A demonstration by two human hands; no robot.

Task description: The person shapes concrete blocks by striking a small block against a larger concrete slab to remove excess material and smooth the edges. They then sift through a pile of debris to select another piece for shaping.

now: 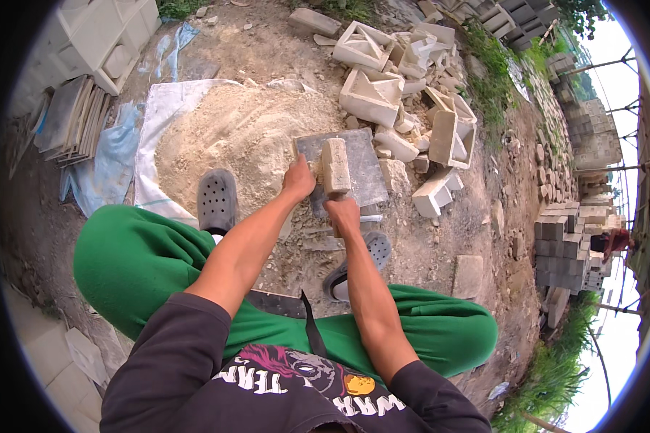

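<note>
My right hand [343,213] is closed round the short handle of a mallet. Its blocky, dust-coated tan head [335,164] is above a flat dark grey slab [365,169]. At the slab's left edge is my left hand [299,177], fingers curled in. A small pale lump seems to lie between it and the mallet head, partly hidden; whether my fingers grip it I cannot make out. Both forearms reach forward between my green-clad knees. Pale crumbled powder [231,133] is heaped on a white sheet [150,144] just beyond my left shoe.
Broken cream-coloured moulded blocks [372,94] pile up beyond the slab to the right. Stacked boards [76,119] and blue plastic [112,155] lie at the left. Grey bricks [560,242] are stacked far right, with another person [615,242] beside them. A flat stone [468,276] lies near my right knee.
</note>
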